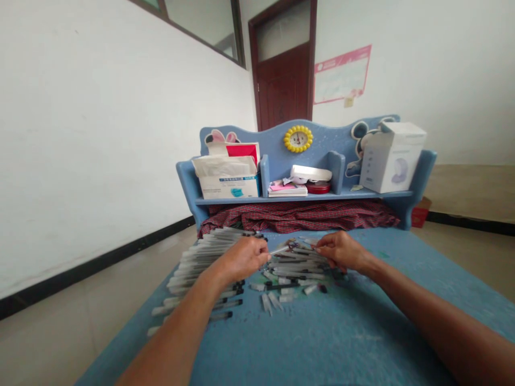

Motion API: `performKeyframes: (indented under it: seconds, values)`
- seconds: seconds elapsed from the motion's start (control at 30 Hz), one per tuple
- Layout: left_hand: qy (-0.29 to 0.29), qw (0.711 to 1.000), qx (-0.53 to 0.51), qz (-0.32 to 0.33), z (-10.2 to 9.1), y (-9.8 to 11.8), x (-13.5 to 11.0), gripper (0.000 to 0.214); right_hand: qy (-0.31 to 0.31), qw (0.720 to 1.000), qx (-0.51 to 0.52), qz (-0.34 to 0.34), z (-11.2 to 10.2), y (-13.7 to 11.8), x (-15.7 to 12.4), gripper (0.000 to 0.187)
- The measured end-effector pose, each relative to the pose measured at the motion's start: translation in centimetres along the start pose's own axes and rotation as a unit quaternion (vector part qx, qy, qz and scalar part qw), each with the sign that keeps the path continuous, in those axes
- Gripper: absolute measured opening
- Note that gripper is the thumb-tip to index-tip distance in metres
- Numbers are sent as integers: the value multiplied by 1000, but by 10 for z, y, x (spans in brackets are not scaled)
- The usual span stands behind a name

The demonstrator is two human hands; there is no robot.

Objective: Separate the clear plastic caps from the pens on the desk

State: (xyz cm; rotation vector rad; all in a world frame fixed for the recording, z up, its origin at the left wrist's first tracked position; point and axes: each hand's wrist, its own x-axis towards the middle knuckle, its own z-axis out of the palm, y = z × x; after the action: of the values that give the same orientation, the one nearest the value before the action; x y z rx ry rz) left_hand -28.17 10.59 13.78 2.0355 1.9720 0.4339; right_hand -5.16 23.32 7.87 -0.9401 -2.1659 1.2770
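My left hand (250,256) is closed around a thin whitish pen barrel (279,250), which points right over a loose pile of pen parts. Across from it, my right hand (341,251) pinches at the pile's far right side; what lies between its fingertips is too small to make out. The pile of pen barrels (300,266) lies between the two hands. In front of it are scattered several clear pen caps (287,292). Under and beside my left forearm, a long row of pens (193,265) lies side by side, their dark ends to the right.
A blue desk (330,338) carries everything. Along its back runs a shelf (341,196) with a mask box (228,185), papers (287,190), a red round tin (318,187) and a white box (392,158). Checked cloth (298,215) is bunched under the shelf.
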Motion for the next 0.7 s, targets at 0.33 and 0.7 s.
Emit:
performKeyframes:
  seconds: [0.33,0.7]
  values:
    - [-3,995,3,100,24,20,-4,21,-30,973,-111,-198,19,-29,-19,30]
    - [-19,996,-74,39,0,13,-6,32,-23,991,2,-128,5,-22,-13,27]
